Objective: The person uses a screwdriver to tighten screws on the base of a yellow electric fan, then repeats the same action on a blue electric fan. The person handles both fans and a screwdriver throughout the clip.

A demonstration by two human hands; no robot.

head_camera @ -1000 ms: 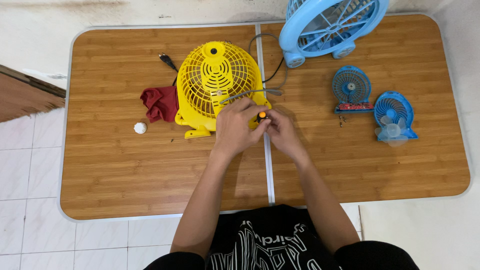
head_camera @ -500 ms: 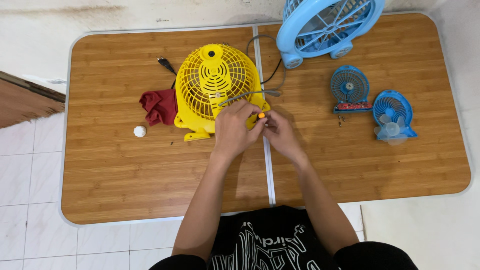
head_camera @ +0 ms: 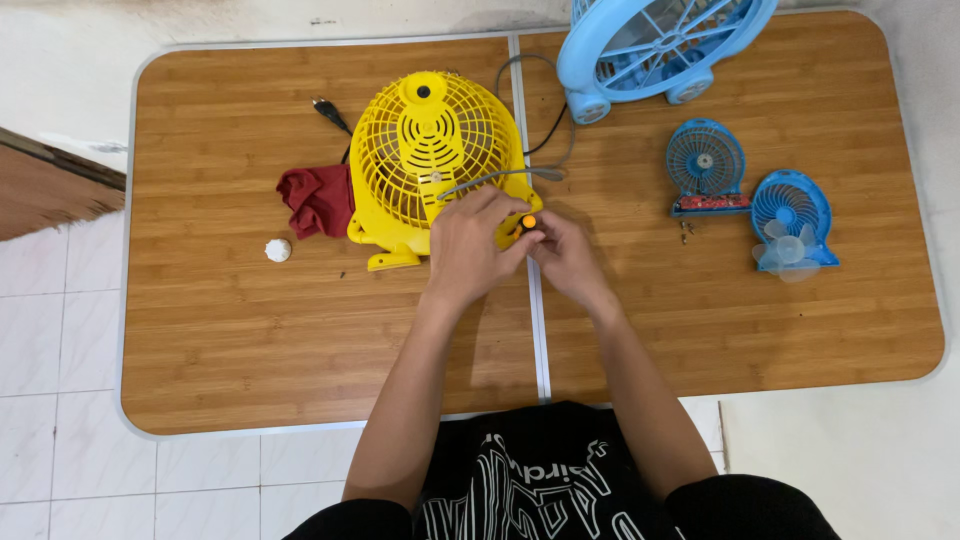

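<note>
Both hands meet at frame centre, over the seam of the wooden bench (head_camera: 230, 330). Left hand (head_camera: 468, 250) is curled, resting on the lower right edge of the yellow fan (head_camera: 435, 160), fingers closed around the fan's base there. Right hand (head_camera: 565, 255) is closed too, fingertips pinching at a small orange knob (head_camera: 527, 221) that sits between the two hands, right at the fan's lower right corner. Can't tell if the knob is attached to the fan or loose.

Yellow fan lies grille-up, upper centre of the frame, left of the seam. Grey cable (head_camera: 500, 178) crosses its grille toward the right; black plug (head_camera: 326, 108) lies just upper left of the fan. Red cloth (head_camera: 318, 200) touches the fan's left side; small white cap (head_camera: 277, 250) sits on the bench lower left of the cloth.

Upper right: large light-blue fan (head_camera: 660, 40), partly cut off by the top edge. Right side: two small blue fans (head_camera: 706, 165) (head_camera: 790, 220) side by side, a few tiny screws (head_camera: 686, 232) near them.
</note>
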